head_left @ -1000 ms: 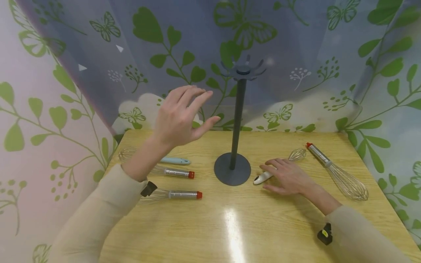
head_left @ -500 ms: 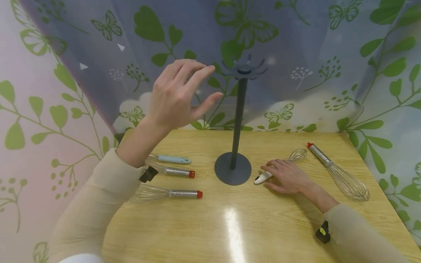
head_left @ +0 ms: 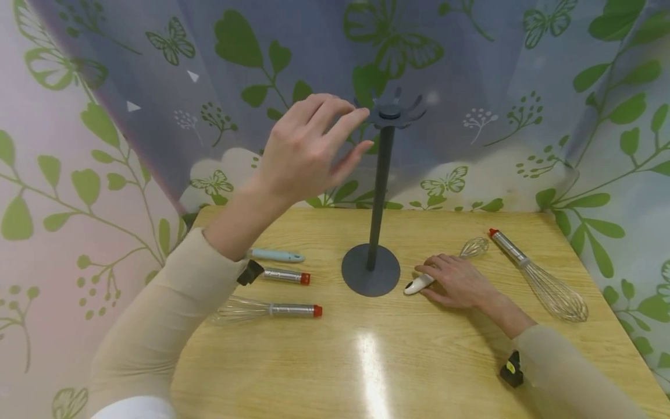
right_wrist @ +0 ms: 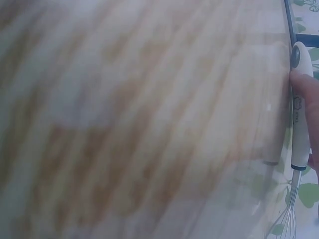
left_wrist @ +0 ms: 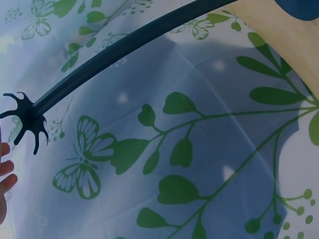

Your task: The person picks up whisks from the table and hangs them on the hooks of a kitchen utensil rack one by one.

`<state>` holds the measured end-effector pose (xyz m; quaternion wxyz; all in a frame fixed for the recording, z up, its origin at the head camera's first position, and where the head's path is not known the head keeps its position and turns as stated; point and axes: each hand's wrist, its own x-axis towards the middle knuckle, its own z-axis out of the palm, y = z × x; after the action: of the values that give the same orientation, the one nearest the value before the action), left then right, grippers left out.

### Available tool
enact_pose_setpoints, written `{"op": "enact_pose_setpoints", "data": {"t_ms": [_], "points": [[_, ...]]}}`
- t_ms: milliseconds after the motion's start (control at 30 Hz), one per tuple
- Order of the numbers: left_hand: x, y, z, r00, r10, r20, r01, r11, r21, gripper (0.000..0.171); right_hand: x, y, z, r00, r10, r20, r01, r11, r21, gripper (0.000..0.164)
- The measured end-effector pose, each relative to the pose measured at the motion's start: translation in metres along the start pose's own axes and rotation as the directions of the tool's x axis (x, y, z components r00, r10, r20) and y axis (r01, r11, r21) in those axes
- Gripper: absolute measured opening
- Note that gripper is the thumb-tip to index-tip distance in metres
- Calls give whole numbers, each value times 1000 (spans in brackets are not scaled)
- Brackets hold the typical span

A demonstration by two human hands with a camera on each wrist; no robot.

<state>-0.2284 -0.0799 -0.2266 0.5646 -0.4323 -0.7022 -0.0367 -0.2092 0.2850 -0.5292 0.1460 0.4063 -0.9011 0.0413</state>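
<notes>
A dark grey utensil stand (head_left: 381, 192) rises from a round base, with a ring of hooks at its top. My left hand (head_left: 303, 154) is raised beside those hooks on their left, fingers extended and slightly bent, holding nothing. In the left wrist view, fingertips (left_wrist: 7, 167) show at the left edge, close to the hooked top (left_wrist: 31, 117); contact cannot be told. On the table's right side, my right hand (head_left: 458, 282) holds a small white-handled whisk (head_left: 419, 284) by its handle, still lying on the tabletop. The right wrist view shows the thumb (right_wrist: 304, 82) against that white handle (right_wrist: 300, 129).
A large steel whisk (head_left: 539, 273) with a red end lies right of my right hand. To the left lie a whisk with a light-blue handle (head_left: 277, 255) and two red-ended steel whisks (head_left: 285, 275), (head_left: 293, 310), partly behind my left arm. Patterned curtain (head_left: 471, 163) backs the wooden table (head_left: 314, 372).
My left hand has risen from lower down and then moved right, toward the stand's hooked top. The right hand and the white-handled whisk have stayed in place.
</notes>
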Motion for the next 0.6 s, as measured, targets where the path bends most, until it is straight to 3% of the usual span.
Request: {"op": "enact_pose_setpoints", "data": {"t_ms": [367, 600], "points": [[5, 7, 12, 999, 18, -35, -18, 1000, 2, 22, 0, -1, 0, 1000, 0, 11, 0, 1000, 9, 47], [6, 10, 16, 999, 25, -46, -26, 1000, -16, 19, 0, 0, 0, 998, -52, -19, 53, 998, 22, 39]]}}
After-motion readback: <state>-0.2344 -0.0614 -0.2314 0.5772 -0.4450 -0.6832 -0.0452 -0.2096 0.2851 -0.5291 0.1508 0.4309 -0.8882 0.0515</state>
